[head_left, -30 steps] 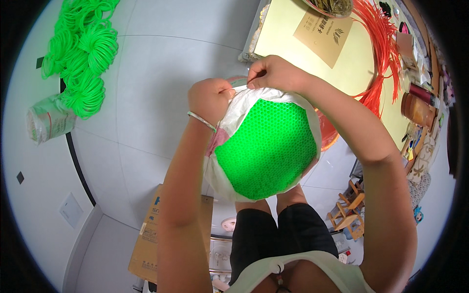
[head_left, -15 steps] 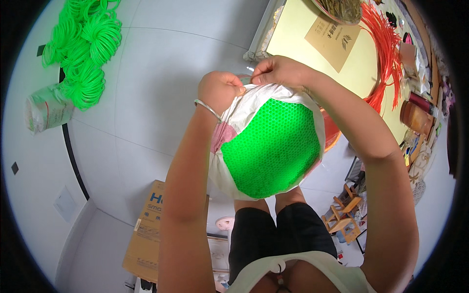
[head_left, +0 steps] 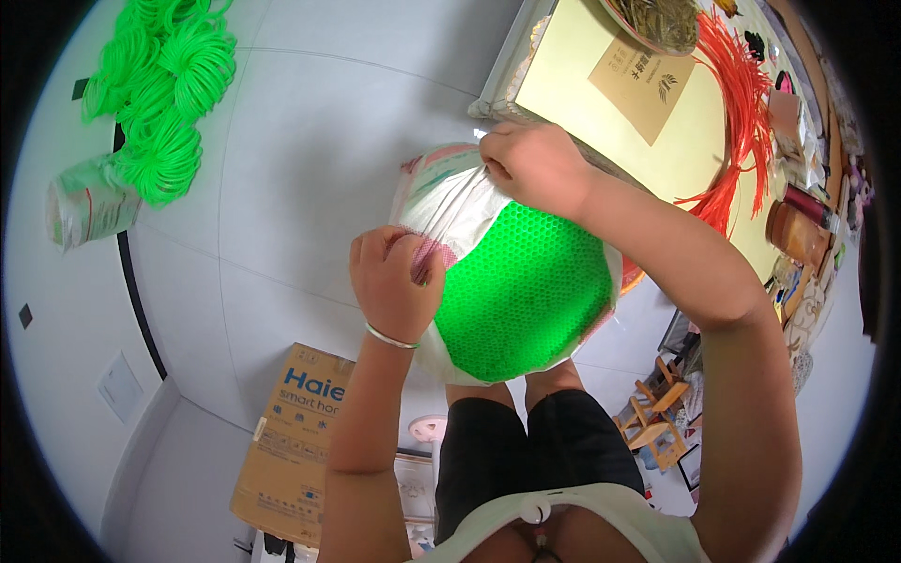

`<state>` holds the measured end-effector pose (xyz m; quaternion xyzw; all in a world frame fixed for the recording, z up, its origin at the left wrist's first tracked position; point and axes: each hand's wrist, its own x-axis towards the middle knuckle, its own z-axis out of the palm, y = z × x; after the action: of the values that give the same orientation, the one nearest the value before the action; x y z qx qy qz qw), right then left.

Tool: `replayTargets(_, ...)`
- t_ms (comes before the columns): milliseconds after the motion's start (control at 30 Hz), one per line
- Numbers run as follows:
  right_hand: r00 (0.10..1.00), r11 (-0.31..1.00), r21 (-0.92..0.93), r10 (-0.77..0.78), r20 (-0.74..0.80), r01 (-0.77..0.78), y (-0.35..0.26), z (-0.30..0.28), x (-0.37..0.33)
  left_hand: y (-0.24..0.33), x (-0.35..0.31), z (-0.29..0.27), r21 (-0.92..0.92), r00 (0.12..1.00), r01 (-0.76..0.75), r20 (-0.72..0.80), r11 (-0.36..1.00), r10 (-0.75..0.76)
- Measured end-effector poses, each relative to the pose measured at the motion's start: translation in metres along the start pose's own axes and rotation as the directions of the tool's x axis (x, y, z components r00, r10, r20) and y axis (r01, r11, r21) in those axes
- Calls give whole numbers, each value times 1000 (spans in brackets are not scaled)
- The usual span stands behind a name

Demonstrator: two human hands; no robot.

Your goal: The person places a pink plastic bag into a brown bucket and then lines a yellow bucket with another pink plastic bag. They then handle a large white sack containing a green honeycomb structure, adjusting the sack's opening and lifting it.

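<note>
A white woven sack point(head_left: 462, 205) with pink checked patches stands before me with its mouth facing up. Packed inside it is a round bundle of bright green tubes point(head_left: 526, 291), seen end-on like a honeycomb. My left hand point(head_left: 396, 286), with a bangle at its wrist, is closed on the sack's rim at the left side. At the far side my right hand point(head_left: 540, 167) pinches the rim too. Between the two hands the cloth is drawn into taut folds. The tips of some fingers are hidden in the cloth.
Coils of green tubing point(head_left: 160, 103) and a translucent plastic bag point(head_left: 92, 202) lie far left. A cardboard box point(head_left: 282, 441) stands near left. To the right, a pale yellow table point(head_left: 582, 98) bears red strands point(head_left: 737, 122) and a brown paper envelope point(head_left: 643, 84). Small wooden stools point(head_left: 662, 413) stand near right.
My left hand has moved down and left along the sack's rim, away from my right hand. The right hand has shifted slightly toward me, and the sack's far left side now shows.
</note>
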<state>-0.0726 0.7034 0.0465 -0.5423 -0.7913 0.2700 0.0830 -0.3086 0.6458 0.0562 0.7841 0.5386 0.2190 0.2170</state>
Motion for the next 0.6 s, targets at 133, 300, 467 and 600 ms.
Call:
replayTargets(133, 999, 999, 34, 33, -21, -32, 0, 6, -4, -1, -3, 8, 99, 995, 102, -4, 990, -102)
replayTargets(300, 1000, 1000, 3, 0, -23, 0, 4, 9, -4, 2, -4, 2, 117, 979, 174, 89, 978, -185)
replayTargets(467, 980, 985, -66, -150, 132, 160, 8, 1, 0, -1, -5, 4, 252, 987, 109, 89, 962, -135)
replayTargets(600, 927, 930, -149, -297, 230, 335, 13, 0, 1, -6, -11, 1, 172, 990, 87, 95, 981, -105)
